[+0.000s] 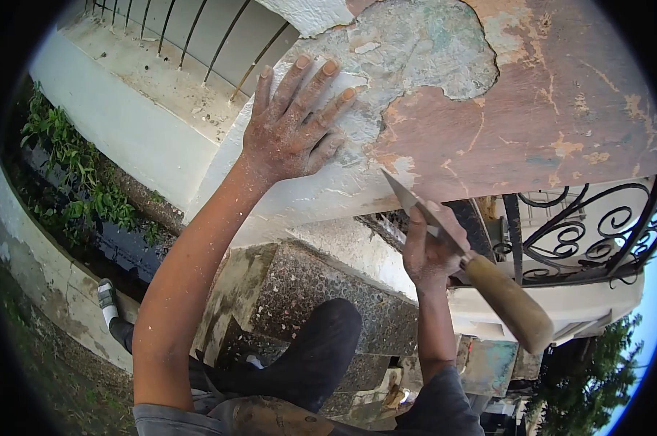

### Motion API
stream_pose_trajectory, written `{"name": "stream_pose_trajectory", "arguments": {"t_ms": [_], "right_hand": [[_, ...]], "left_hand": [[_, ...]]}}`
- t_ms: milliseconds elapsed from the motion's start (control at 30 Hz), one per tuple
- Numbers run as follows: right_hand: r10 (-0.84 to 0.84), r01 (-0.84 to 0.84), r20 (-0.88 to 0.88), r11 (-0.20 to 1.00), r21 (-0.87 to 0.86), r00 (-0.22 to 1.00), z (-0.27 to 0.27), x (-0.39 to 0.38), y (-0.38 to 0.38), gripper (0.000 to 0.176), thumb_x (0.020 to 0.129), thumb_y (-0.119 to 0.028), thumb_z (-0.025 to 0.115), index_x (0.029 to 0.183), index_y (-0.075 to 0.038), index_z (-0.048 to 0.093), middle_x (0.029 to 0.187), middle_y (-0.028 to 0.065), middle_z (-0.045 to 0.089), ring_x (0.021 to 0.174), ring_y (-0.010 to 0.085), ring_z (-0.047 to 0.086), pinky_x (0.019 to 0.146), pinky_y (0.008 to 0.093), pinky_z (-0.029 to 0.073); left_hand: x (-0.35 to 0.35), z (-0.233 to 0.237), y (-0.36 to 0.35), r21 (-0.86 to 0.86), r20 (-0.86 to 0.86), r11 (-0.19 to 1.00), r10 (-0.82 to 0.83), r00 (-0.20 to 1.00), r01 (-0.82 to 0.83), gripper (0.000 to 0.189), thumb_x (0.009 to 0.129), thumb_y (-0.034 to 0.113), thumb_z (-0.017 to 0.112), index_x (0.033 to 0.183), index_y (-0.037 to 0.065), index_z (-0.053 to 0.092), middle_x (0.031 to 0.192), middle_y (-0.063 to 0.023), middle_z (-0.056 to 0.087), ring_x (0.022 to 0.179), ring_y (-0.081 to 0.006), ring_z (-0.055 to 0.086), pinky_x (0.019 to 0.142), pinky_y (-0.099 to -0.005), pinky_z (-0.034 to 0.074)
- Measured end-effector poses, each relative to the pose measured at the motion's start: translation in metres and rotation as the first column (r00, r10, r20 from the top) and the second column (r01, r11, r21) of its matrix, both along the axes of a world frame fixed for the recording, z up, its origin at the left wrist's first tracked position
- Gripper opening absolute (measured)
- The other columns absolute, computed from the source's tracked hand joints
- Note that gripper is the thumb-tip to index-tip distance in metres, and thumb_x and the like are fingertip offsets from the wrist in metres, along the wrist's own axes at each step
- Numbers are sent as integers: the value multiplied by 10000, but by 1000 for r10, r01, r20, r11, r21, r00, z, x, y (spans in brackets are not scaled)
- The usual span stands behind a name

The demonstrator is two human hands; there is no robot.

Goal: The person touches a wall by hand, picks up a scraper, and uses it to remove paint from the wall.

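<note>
My left hand lies against the wall with its fingers spread, over white peeling paint. Pale dust and flecks cover the hand and forearm. Just beyond its fingertips is a rough grey-green patch where the surface has come off. In my right hand is a pointed trowel, gripped around the blade with the thumb along it. Its wooden handle sticks out toward me, and the tip points at the edge between white paint and reddish wall.
Scrolled black ironwork stands at the right, below the wall. Thin metal bars rise from a ledge at upper left. Green plants grow beside dark water. Speckled steps lie beneath my legs.
</note>
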State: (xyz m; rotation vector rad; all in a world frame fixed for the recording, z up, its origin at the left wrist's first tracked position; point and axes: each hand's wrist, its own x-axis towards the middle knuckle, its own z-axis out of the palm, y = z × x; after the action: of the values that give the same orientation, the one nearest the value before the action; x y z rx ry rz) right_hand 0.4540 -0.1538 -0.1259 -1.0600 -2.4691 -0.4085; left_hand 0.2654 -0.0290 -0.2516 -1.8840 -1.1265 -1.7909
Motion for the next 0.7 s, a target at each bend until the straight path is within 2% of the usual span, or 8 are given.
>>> {"name": "stream_pose_trajectory", "arguments": {"t_ms": [33, 100, 133, 300, 400, 500, 600, 700], "right_hand": [[-109, 152, -450, 987, 59, 886, -9, -6, -3, 269, 773, 20, 593, 1011, 19, 467, 919, 174, 568, 820, 210, 574, 722, 298, 455], [66, 68, -635, 980, 185, 769, -18, -12, 4, 270, 771, 32, 590, 1008, 20, 460, 911, 172, 572, 803, 206, 576, 714, 299, 456], [26, 58, -430, 981, 183, 903, -10, -11, 2, 193, 777, 24, 577, 959, 7, 516, 849, 159, 585, 734, 196, 585, 644, 281, 460], [-151, 215, -715, 977, -1, 683, -3, -8, -5, 330, 769, -15, 617, 1042, 53, 445, 941, 150, 564, 853, 180, 559, 767, 277, 449], [-166, 157, -161, 985, -67, 973, -3, 2, -2, 252, 769, -23, 619, 976, 50, 495, 883, 135, 579, 836, 173, 566, 755, 274, 452], [-132, 250, -764, 968, 39, 632, 0, -23, -4, 205, 776, -30, 614, 936, 36, 505, 857, 128, 576, 802, 165, 566, 726, 270, 447], [-66, 100, -292, 990, 102, 954, -9, -7, -1, 275, 787, -14, 591, 1005, 50, 436, 903, 149, 567, 808, 184, 574, 740, 291, 463], [48, 6, -391, 991, 135, 919, -2, -7, 5, 214, 787, -4, 581, 971, 42, 480, 910, 159, 572, 794, 182, 580, 730, 294, 467]], "left_hand": [[0, 0, 0, 23, -19, 1000, 14, 1000, -13, 498, 799, 436, 473, 1253, 237, 428, 1369, -63, 298, 1285, -278, 218, 1053, -489, 62], [-2, 1, 0, 74, -60, 996, 49, 997, -45, 467, 839, 408, 424, 1238, 167, 453, 1354, -142, 308, 1270, -338, 239, 1029, -503, 105], [-2, 1, 1, 76, -58, 996, 46, 997, -42, 468, 839, 408, 425, 1239, 166, 452, 1355, -142, 307, 1270, -338, 238, 1030, -503, 105], [-2, 2, -1, 64, -55, 997, 37, 998, -34, 470, 836, 405, 434, 1240, 166, 452, 1359, -142, 300, 1273, -337, 234, 1031, -503, 102], [-2, 1, 0, 65, -59, 997, 42, 997, -38, 470, 836, 404, 434, 1240, 164, 453, 1360, -140, 299, 1274, -335, 232, 1031, -502, 101], [-2, 1, -1, 74, -53, 997, 41, 998, -37, 471, 837, 403, 432, 1241, 162, 452, 1360, -136, 300, 1275, -333, 230, 1031, -503, 102], [-2, 1, -2, 56, -46, 998, 33, 998, -30, 465, 836, 398, 434, 1240, 167, 453, 1358, -135, 305, 1275, -332, 230, 1030, -505, 104], [-2, 0, -1, 64, -46, 997, 34, 998, -31, 465, 835, 392, 436, 1241, 166, 451, 1355, -137, 309, 1273, -333, 233, 1029, -508, 105]]}}
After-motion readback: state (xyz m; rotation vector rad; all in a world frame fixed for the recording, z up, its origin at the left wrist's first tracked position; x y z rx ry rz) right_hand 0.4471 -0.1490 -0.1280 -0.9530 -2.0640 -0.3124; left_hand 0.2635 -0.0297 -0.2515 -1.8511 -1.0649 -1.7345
